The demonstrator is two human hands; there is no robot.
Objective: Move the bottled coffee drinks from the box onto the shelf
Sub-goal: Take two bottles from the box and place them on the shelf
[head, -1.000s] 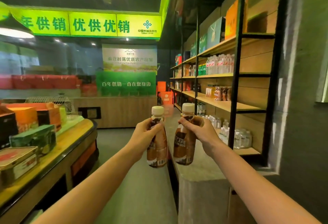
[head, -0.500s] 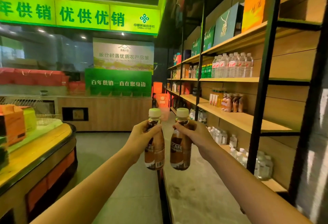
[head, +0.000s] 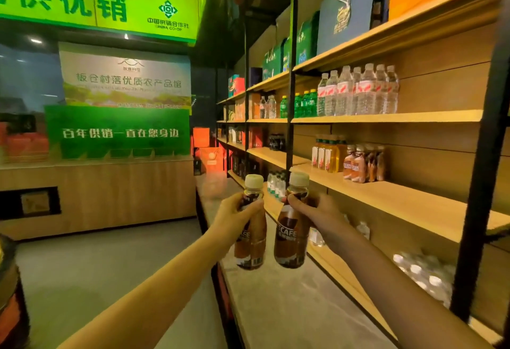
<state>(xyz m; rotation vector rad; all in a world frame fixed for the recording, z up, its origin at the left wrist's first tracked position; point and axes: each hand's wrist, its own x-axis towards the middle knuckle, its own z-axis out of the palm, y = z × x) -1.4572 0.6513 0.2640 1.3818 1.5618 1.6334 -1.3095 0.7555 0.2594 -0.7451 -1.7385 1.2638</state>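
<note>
1. Head view, containers: we see the wooden shelf (head: 400,199) holding a small cluster of bottled coffee drinks (head: 358,165) beside yellow drink bottles (head: 327,154); the board above carries water bottles (head: 358,91) and green bottles (head: 305,104), and the top board holds gift boxes (head: 347,9).
2. Head view, the task's things: our left hand (head: 231,217) is wrapped around the neck of the left coffee bottle (head: 251,241), fingers clamped on it. Our right hand (head: 317,214) grips the right coffee bottle (head: 291,238) the same way, fingers closed around its upper part. Both bottles are brown with cream caps, hang upright side by side, just apart, in the air over the grey ledge (head: 289,307) in front of the shelf.
3. Head view, edges and room: the shelf board lies bare to the right of the coffee cluster, up to a black upright post (head: 480,183). The aisle floor (head: 96,271) to our left is open.
</note>
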